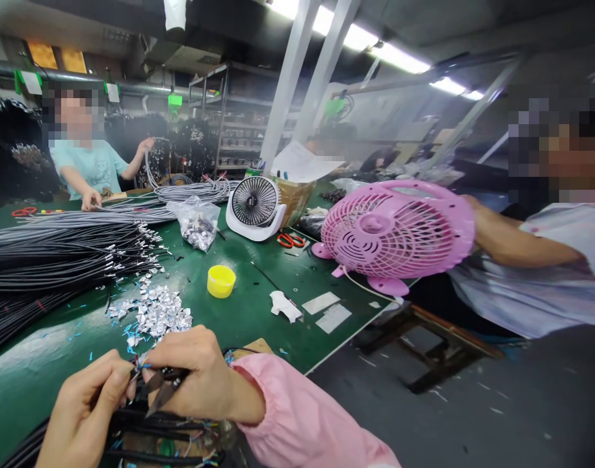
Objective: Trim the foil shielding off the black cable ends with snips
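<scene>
In the head view, my left hand (90, 403) pinches thumb against forefinger on the end of a dark cable (134, 374), seemingly to steady it where the thin coloured wires (140, 362) come out. My right hand (194, 370), curled nearly closed, has a dark pointed metal tool (161, 394) in its grip while its fingertips meet those wires, probably so both can be used together. The cable end is above the near edge of the worktop (251, 318), over more black cables (155, 457). Just beyond lie foil scraps (163, 312), likely because they drop near the hands; the bundled cables (43, 260) along the left edge point their tips inward, perhaps for easy reach.
</scene>
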